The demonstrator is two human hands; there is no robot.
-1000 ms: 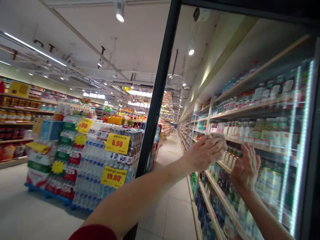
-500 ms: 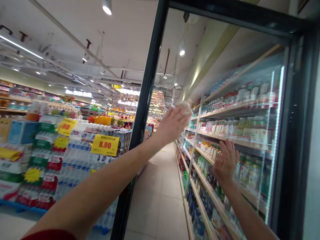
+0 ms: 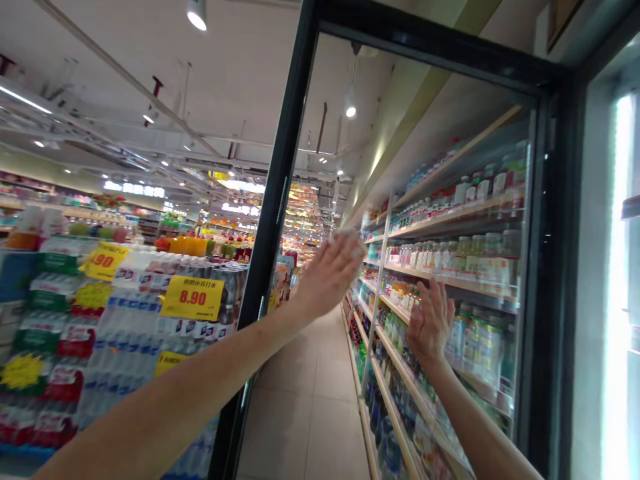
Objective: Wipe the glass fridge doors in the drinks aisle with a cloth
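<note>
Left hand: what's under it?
A pale, blurred cloth shows past the left hand; the hand covers the rest and the door glass behind, so contact can't be seen.

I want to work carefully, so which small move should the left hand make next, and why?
Probably slide the left hand and its pale cloth upward across the door glass: the fingers lie flat, and more glass extends above them to the black door frame.

I reach my left hand forward, fingers extended, while my right hand rises with fingers slightly bent.
</note>
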